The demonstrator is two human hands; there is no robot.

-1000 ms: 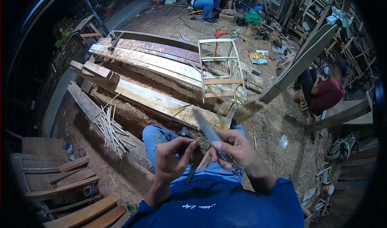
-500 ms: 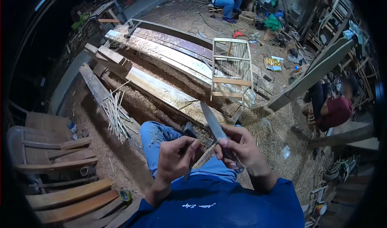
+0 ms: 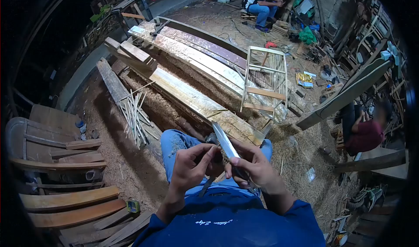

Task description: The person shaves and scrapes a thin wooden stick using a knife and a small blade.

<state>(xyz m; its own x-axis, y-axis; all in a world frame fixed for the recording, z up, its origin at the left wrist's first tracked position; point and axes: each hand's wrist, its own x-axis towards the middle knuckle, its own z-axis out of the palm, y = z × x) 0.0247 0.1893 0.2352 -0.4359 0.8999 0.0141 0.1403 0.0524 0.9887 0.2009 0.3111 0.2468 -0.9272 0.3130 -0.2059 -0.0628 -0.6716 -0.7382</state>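
My right hand [image 3: 255, 165] is closed around the handle of a knife [image 3: 225, 141], whose broad metal blade points up and away to the left. Close beside it, my left hand [image 3: 191, 166] is closed in a pinch, thumb against fingers. A small end of a thin wooden stick [image 3: 218, 146] shows at its fingertips, near the blade; the fingers hide most of it. Both hands are above my lap, over blue jeans [image 3: 174, 144]. A dark narrow strip [image 3: 206, 186] hangs below my left hand; what it is I cannot make out.
Long wooden planks [image 3: 187, 92] lie ahead among shavings. A bundle of thin sticks [image 3: 136, 118] rests at the left. A slatted wooden frame [image 3: 266, 92] leans on the planks. Curved wood pieces [image 3: 70, 198] and a tape measure [image 3: 133, 206] are lower left. Two people sit farther off.
The view has shifted, so the surroundings sit farther right and slightly lower. The knife blade has drawn back towards me, and my hands are closer together. Both keep their hold.
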